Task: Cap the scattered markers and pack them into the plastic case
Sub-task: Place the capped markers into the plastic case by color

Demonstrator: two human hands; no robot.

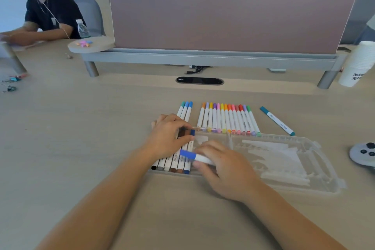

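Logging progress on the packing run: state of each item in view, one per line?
plastic case: open, mostly unfilled
packed markers: capped, at case's left end
blue marker: capped, in right hand
left hand: resting on packed markers
row of markers: capped, on desk
teal marker: capped, apart at right

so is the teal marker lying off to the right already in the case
No, the teal marker lies on the table, outside the plastic case.

~24 markers [228, 119], 1 case [284, 160]
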